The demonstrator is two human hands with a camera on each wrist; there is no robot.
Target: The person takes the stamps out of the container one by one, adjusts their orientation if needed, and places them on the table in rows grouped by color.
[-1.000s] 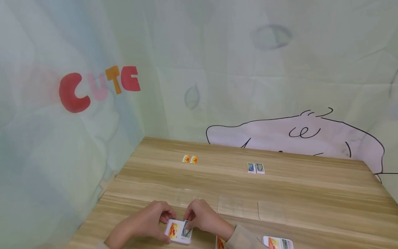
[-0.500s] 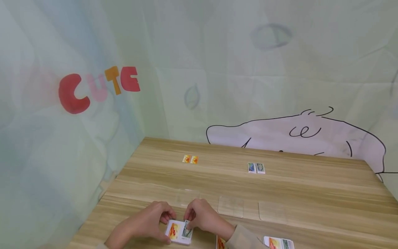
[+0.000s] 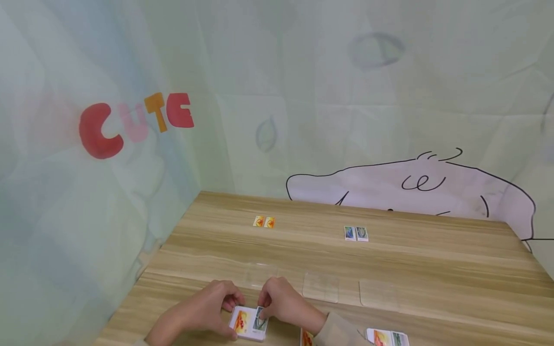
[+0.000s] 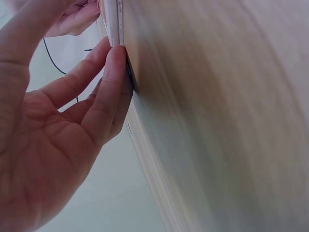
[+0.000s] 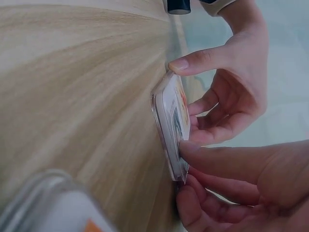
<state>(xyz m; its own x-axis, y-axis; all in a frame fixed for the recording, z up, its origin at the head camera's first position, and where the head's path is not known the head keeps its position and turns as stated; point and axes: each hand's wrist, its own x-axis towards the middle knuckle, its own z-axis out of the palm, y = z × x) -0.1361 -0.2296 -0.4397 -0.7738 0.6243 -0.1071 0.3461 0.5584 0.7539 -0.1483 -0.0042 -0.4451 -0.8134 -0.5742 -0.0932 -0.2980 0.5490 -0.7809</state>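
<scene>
A flat white square block lies on the wooden table near the front. On its left half is an orange picture; on its right half, a grey-green stamp-like sticker. My left hand grips the block by its left side, thumb at the near edge and fingers at the far edge. With its thumb on the sticker and curled fingers at the far right corner, my right hand pinches there. In the right wrist view the thumb covers part of the sticker.
Right of the hands lie a similar white block and a partly hidden orange picture. Beyond them lie three clear square plates, the middle one included. Farther back are two orange pictures and a blue and grey pair.
Both hands stay almost where they were on the block and sticker. Only a very slight shift of the whole head view shows.
</scene>
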